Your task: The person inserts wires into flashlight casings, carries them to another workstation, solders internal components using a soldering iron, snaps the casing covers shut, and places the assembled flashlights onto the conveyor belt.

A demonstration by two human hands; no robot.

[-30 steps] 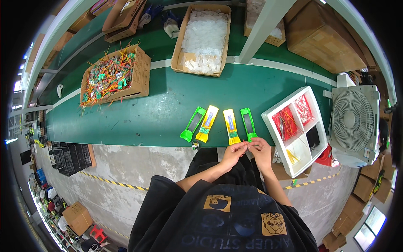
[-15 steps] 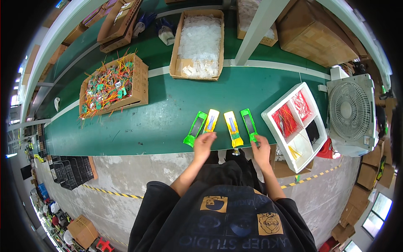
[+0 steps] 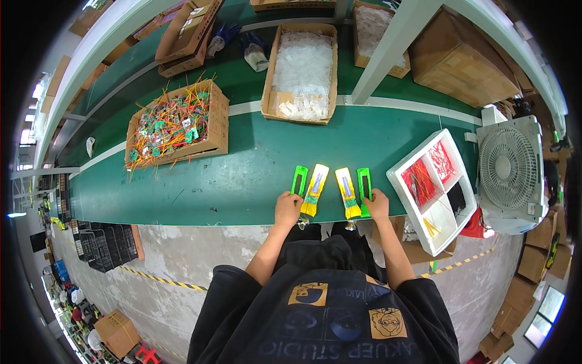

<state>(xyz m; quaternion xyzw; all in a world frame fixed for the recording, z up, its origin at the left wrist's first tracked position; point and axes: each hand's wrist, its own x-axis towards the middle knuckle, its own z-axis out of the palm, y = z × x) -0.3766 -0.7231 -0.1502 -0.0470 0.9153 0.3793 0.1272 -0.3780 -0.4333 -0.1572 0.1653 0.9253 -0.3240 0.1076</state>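
Near the front edge of the green worktable, two yellow casings lie side by side, the left one (image 3: 314, 189) and the right one (image 3: 347, 188). Each carries a slim blue-white part and a small green circuit board; a shiny metallic piece hangs at its near end. My left hand (image 3: 288, 208) is closed on the near end of a narrow green plastic cover (image 3: 299, 177), just left of the left casing. On the other side, my right hand (image 3: 379, 205) pinches the near right edge of a second green cover (image 3: 364, 182). Fingertips are partly hidden on both hands.
A white foam tray (image 3: 394, 176) with red and yellow wires and black pieces stands at right, beside a fan (image 3: 508, 159). Back left is a carton (image 3: 216, 124) of wired boards. A carton (image 3: 268, 91) of clear plastic pieces sits behind, near a metal post (image 3: 394, 54).
My left hand has moved from the left yellow casing to the left green cover, which now stands straighter. The right hand has closed on its cover, drawn nearer its casing. The view has shifted slightly.
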